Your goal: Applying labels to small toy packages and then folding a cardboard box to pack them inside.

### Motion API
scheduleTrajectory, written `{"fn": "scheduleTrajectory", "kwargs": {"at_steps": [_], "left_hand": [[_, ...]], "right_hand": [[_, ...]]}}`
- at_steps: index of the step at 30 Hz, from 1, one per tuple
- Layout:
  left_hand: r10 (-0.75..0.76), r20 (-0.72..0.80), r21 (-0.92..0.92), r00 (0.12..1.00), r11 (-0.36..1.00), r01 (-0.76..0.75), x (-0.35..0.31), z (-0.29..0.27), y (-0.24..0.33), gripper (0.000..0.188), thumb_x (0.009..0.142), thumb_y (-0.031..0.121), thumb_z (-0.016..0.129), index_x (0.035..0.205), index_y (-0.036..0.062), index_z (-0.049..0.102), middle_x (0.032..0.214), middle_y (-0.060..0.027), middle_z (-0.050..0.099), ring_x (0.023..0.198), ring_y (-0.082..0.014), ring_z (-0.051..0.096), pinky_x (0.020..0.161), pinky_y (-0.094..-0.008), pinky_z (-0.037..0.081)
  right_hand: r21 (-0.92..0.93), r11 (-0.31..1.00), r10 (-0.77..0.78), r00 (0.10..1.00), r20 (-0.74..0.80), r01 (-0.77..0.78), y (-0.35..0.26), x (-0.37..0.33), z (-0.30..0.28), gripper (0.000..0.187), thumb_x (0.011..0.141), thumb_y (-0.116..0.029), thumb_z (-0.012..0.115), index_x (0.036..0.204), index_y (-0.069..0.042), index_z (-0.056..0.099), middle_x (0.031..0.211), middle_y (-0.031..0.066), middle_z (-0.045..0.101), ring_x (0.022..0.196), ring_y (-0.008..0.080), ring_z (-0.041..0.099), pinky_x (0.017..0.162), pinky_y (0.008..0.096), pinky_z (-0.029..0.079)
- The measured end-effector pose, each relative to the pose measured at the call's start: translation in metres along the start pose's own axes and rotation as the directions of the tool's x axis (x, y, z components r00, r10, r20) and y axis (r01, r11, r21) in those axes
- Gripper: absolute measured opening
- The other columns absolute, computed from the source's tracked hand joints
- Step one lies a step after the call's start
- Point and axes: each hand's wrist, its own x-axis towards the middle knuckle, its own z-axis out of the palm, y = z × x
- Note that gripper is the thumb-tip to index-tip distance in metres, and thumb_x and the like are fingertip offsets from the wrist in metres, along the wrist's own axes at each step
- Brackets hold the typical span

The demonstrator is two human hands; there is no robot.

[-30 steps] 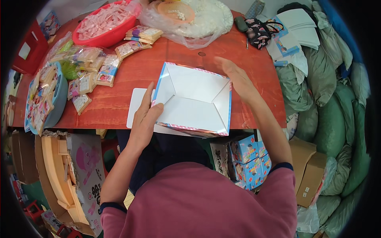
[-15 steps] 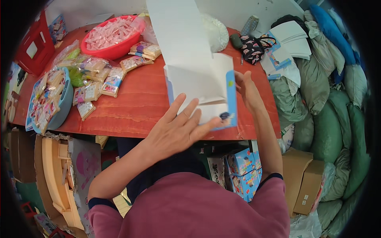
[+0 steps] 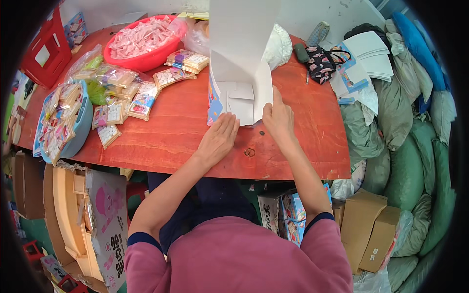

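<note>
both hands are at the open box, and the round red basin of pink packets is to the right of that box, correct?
Not quite: the red basin of pink packets is to the left of the open box, as the head view shows. The left hand and right hand are indeed both at the box.

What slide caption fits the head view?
Left hand and right hand at the near edges of an open white-lined box on a red table.
</note>
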Motion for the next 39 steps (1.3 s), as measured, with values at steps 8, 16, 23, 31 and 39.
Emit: {"fn": "scheduleTrajectory", "kwargs": {"at_steps": [8,16,23,31,39], "left_hand": [[-0.208,-0.424,-0.335,0.881,0.94,0.061,0.01,-0.073,-0.018,0.035,0.081,0.017,0.055,0.116,0.0113,0.059,0.131,-0.0063,0.051,0.123,-0.0264,0.045,0.105,-0.0467,0.03],[-0.649,0.096,-0.941,0.754,0.187,0.281,0.018,-0.024,-0.035,0.052,0.091,0.015,0.046,0.136,-0.005,0.029,0.14,-0.0305,0.028,0.133,-0.0422,0.025,0.107,-0.0437,0.028],[-0.503,0.166,-0.926,0.848,0.215,0.309,-0.032,-0.032,-0.012,0.051,0.091,0.017,0.05,0.135,-0.0034,0.034,0.138,-0.0274,0.035,0.127,-0.0379,0.038,0.103,-0.0411,0.036],[-0.844,0.258,-0.851,0.471,0.032,0.524,-0.103,-0.022,-0.111,0.034,0.088,0.014,0.056,0.118,-0.0023,0.054,0.109,-0.0191,0.061,0.097,-0.0293,0.061,0.081,-0.0343,0.049],[-0.756,0.441,-0.877,0.485,-0.247,0.413,-0.102,0.015,-0.127,0.034,0.09,0.02,0.057,0.117,-0.0013,0.056,0.096,-0.0144,0.066,0.087,-0.0178,0.064,0.073,-0.0294,0.05]], "right_hand": [[-0.215,0.903,-0.426,0.83,-0.359,0.371,-0.019,-0.002,-0.01,0.05,0.087,-0.016,0.056,0.13,0.002,0.04,0.119,0.024,0.053,0.11,0.0377,0.053,0.09,0.0429,0.044],[0.421,0.888,-0.205,0.979,0.006,0.184,-0.075,-0.015,0.024,0.062,0.088,-0.03,0.06,0.134,0.004,0.036,0.126,0.0252,0.05,0.115,0.0337,0.053,0.094,0.0407,0.042],[-0.107,0.943,-0.33,0.929,-0.166,0.315,-0.082,0.002,0.018,0.049,0.088,-0.02,0.057,0.129,0.001,0.044,0.132,0.0227,0.044,0.12,0.0396,0.043,0.099,0.0454,0.036],[0.052,0.9,-0.43,0.901,-0.059,0.433,-0.154,0.056,0.126,0.058,0.08,-0.023,0.066,0.127,0.001,0.043,0.133,0.0207,0.043,0.124,0.0378,0.04,0.102,0.047,0.032],[-0.426,0.867,-0.246,0.966,0.083,0.257,-0.117,0.156,0.21,0.057,0.075,-0.02,0.068,0.125,-0.007,0.044,0.117,0.0138,0.051,0.114,0.0312,0.047,0.096,0.0469,0.035]]}}
